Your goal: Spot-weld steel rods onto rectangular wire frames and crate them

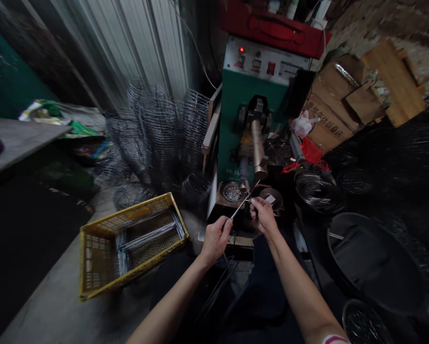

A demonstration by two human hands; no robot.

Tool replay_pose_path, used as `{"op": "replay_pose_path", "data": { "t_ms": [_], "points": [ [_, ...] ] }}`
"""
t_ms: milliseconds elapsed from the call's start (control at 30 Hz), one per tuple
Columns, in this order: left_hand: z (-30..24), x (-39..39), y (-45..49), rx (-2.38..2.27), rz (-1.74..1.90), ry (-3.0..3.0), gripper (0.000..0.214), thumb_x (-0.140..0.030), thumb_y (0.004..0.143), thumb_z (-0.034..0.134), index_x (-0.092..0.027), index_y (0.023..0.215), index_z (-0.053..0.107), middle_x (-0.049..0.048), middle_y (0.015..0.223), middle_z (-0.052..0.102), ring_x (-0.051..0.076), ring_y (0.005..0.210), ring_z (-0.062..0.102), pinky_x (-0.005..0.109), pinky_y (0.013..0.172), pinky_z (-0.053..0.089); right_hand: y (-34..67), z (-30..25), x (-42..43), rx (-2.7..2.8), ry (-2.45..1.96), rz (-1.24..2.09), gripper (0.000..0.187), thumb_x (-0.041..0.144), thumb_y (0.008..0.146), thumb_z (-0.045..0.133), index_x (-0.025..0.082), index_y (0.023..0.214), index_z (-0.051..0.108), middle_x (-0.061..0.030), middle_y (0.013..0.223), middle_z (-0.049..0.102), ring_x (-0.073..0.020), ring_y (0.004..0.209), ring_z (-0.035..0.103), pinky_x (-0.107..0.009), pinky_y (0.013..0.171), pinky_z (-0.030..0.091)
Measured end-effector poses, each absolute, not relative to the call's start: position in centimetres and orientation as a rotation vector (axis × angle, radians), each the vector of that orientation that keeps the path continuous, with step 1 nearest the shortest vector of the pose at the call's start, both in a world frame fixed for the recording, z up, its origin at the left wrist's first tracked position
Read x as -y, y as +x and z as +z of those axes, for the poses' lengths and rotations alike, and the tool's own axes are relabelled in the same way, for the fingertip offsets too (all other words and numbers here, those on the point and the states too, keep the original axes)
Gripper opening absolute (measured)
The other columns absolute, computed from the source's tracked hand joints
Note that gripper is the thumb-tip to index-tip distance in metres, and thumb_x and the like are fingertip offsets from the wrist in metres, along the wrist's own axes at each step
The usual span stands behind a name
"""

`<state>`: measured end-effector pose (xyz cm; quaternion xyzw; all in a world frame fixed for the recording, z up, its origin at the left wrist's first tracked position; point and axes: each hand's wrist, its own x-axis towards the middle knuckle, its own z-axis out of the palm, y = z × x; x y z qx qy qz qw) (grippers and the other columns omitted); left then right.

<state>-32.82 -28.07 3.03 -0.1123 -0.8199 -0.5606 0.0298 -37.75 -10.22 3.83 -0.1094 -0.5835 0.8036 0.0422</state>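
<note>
My left hand (216, 239) is closed round a thin metal rod (239, 207), which slants up and away to the right. The rod's far end lies at the electrodes of a green spot welder (232, 119). Fingers pinched, my right hand (263, 214) is just right of that end, on a small metal piece (248, 199) that sticks out to the left; its full shape is hidden. Above both hands the welder's thick metal arm (258, 148) points down. Beside the lower electrode sits a round dish of small shiny parts (231, 192).
A yellow crate (134, 277) holding metal rods stands at left. Wire frames (157, 129) are stacked behind it. At right are cardboard boxes (325, 124), coiled wire rings (316, 191) and a large black tub (372, 267). A red light (241, 49) glows on the welder's panel.
</note>
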Motion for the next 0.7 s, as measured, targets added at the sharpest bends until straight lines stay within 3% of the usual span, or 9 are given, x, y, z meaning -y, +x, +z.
{"op": "replay_pose_path", "data": {
  "t_ms": [367, 700],
  "points": [
    [3.1, 28.2, -33.4, 2.534, -1.733, -0.373, 0.032, -0.04, 0.095, 0.045, -0.017, 0.076, 0.058, -0.0045, 0.057, 0.042, 0.011, 0.054, 0.039, 0.022, 0.053, 0.029, -38.2, 3.9, 10.1, 1.736, -0.354, 2.539, 0.027, 0.037, 0.066, 0.075, 0.016, 0.072, 0.06, 0.0061, 0.052, 0.052, -0.003, 0.037, 0.039, -0.014, 0.032, 0.026],
    [3.6, 26.7, -34.3, 2.459, -1.768, -0.421, 0.034, -0.039, 0.094, 0.044, -0.016, 0.071, 0.057, -0.0046, 0.057, 0.039, 0.01, 0.056, 0.036, 0.022, 0.054, 0.028, -38.8, 3.9, 8.4, 1.711, -0.313, 2.54, 0.038, 0.043, 0.06, 0.08, 0.018, 0.069, 0.053, 0.0077, 0.05, 0.049, -0.0034, 0.037, 0.04, -0.014, 0.032, 0.026]
  ]
}}
